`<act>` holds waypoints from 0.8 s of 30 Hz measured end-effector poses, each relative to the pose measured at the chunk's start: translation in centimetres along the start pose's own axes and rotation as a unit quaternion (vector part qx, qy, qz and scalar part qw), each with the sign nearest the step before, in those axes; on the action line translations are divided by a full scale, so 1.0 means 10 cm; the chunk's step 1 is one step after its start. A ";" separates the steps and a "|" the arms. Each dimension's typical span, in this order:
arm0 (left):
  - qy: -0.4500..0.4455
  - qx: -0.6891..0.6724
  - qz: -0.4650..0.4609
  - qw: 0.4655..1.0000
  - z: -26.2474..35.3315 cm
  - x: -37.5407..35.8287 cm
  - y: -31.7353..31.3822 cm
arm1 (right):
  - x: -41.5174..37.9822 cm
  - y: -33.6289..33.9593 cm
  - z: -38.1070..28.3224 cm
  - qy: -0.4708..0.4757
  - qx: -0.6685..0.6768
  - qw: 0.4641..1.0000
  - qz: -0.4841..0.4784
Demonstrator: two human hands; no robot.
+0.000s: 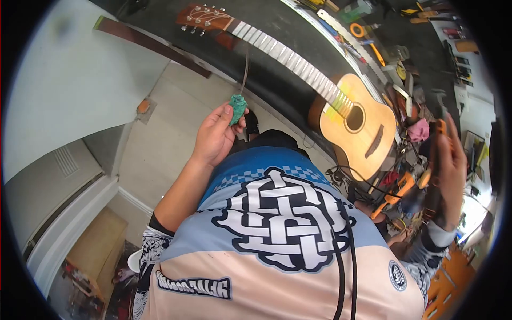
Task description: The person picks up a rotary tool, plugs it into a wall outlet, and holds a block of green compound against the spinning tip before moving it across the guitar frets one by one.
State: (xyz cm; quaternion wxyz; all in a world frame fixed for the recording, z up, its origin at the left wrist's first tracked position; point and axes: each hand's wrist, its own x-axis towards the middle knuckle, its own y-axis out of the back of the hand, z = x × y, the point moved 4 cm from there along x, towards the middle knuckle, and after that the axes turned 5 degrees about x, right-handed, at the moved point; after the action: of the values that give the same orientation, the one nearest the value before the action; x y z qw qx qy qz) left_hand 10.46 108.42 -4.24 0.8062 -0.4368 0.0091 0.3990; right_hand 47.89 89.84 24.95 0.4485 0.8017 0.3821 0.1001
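My left hand (216, 133) is closed around a crumpled green lump (238, 109), pinched between thumb and fingers. Thin strands (246, 72) run up from the lump toward the guitar neck. In front of me an acoustic guitar (373, 125) lies face up on the dark bench, its headstock to the left and shiny metallic strips along the fretboard. Yellow-green tape covers the body end of the neck, and no strings show over the soundhole. Far to the right, my right hand (452, 160) is raised over the tools, its fingers around a blurred orange-handled tool (441, 127).
The dark workbench (160, 24) carries many loose tools at the right, with an orange roll of tape (357, 30) and a pink cloth (418, 129). An orange power tool (401, 186) and black cables lie beside the guitar body. A dark wooden strip (154, 47) sits at the left.
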 end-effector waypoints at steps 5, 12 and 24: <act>0.008 -0.033 -0.016 0.999 -0.17 -0.09 0.00 | -0.30 1.63 0.50 0.070 -0.229 0.962 0.132; -0.006 0.001 0.008 1.000 -0.14 -0.15 0.10 | -0.96 1.81 0.99 -0.191 -0.139 0.938 0.253; -0.035 0.080 -0.004 0.996 -0.12 0.21 -0.10 | -0.17 -0.41 0.03 0.157 -0.035 0.987 0.030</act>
State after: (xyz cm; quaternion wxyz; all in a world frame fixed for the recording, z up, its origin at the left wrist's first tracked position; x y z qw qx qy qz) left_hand 12.96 108.62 -5.00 0.8397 -0.3570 0.0112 0.4091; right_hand 44.71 89.67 21.87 0.4076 0.7713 0.4194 0.2512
